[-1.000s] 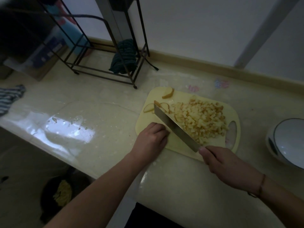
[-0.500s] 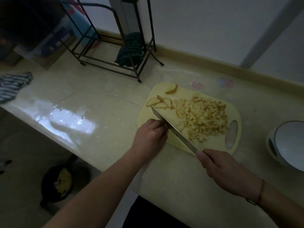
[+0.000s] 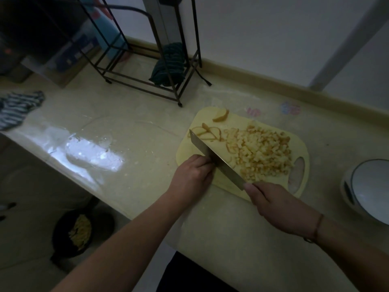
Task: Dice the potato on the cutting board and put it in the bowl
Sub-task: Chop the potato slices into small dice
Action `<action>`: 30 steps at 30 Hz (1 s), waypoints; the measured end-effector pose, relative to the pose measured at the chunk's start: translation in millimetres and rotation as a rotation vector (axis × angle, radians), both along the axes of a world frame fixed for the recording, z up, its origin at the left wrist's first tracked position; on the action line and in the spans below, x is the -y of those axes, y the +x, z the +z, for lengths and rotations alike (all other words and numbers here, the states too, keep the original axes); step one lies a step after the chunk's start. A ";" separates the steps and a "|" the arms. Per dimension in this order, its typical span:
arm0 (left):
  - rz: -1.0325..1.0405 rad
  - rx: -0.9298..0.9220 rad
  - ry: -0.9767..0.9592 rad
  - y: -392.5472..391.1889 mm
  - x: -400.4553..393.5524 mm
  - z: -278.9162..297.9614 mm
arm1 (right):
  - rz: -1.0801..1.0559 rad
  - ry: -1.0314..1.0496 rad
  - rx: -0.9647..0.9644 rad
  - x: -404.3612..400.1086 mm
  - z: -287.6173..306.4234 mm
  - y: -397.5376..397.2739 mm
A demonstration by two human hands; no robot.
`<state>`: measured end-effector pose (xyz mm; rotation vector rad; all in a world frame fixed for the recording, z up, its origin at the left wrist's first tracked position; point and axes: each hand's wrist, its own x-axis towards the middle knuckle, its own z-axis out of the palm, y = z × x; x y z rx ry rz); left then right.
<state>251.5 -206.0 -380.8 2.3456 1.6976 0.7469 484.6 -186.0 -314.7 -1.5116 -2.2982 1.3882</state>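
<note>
A: Since the earlier frame the knife (image 3: 216, 160) has been swung a little, its tip brought up to the slices (image 3: 207, 132) at the board's far-left end; the left hand (image 3: 194, 175) has been kept beside the blade's left face.

B: Hands?

A: The right hand (image 3: 271, 204) is wrapped round the knife handle, which is mostly hidden under it. The left hand's fingers are curled, knuckles against the blade near the board's (image 3: 223, 183) front-left edge. Whether anything is pinched under them cannot be told.

B: Potato location?

A: A heap of dice (image 3: 265, 154) is piled on the right half of the board. Uncut slices are left at the far-left, a wedge (image 3: 221, 115) lies apart at the far edge, and some curved strips (image 3: 231, 147) are seen just left of the heap. The bowl (image 3: 370, 189) is set on the bench (image 3: 136, 144) right of the board, near it but not touching; nothing is seen in the visible part.

B: Step?

A: Dicing is judged nearly done, transfer not begun. Next, the leftover slices and wedge would need to be gathered and chopped, fingertips kept tucked clear of the edge. Then the dice would need to be scooped or the board tipped over the bowl. Spill risk is judged real: the heap reaches close to the handle hole.
</note>
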 end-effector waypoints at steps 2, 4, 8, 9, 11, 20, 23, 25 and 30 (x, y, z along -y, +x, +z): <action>-0.023 -0.008 0.012 -2.1 0.3 -0.1 | -0.013 -0.038 -0.017 -5.6 2.1 4.1; -0.033 -0.009 0.017 -3.5 0.0 -0.5 | -0.041 -0.094 -0.024 -8.7 7.0 9.4; -0.013 -0.002 0.021 -2.1 0.4 -1.8 | -0.036 -0.053 -0.019 -4.3 8.9 8.3; -0.001 0.006 0.020 -2.0 1.8 -1.9 | -0.035 -0.043 -0.028 -1.8 9.3 6.2; 0.018 0.026 0.031 -3.5 5.8 -2.3 | -0.034 -0.046 -0.044 1.8 11.6 2.3; 0.025 0.006 0.025 -10.2 12.5 -2.8 | 0.002 -0.025 -0.021 9.9 8.9 3.0; 0.029 0.005 0.021 -9.2 11.0 -3.3 | 0.002 -0.008 -0.018 11.3 7.6 4.8; 0.040 0.011 0.014 -9.1 9.8 -4.4 | 0.006 -0.001 -0.014 11.5 5.7 5.1; 0.035 0.011 0.003 -9.8 7.4 -5.8 | 0.003 -0.007 -0.005 12.7 1.2 2.9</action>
